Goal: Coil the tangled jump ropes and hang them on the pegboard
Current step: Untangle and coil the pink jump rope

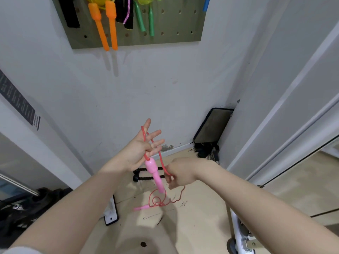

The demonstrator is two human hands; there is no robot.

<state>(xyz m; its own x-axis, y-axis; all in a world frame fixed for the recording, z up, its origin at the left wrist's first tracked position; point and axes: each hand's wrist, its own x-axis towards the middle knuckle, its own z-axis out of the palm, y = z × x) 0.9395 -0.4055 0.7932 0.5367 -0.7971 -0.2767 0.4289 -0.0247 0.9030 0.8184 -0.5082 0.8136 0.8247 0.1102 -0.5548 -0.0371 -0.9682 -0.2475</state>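
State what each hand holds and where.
Left hand has the red rope looped over its spread fingers near the pink handle; right hand pinches the rope lower down.

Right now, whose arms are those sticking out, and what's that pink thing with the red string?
There is no machine here. The camera sits on a person's head and looks forward and down, so you see their own two arms reaching out.

The left hand is held up with fingers spread, and a red rope loops around them. A pink handle dangles just below that hand. The right hand pinches the same rope lower down. It's a jump rope being wound up.

The rest of the rope lies in a messy pile on the floor, with a second pink handle beside it.

Up on the wall is a pegboard. Orange handles and green handles of other ropes already hang there.
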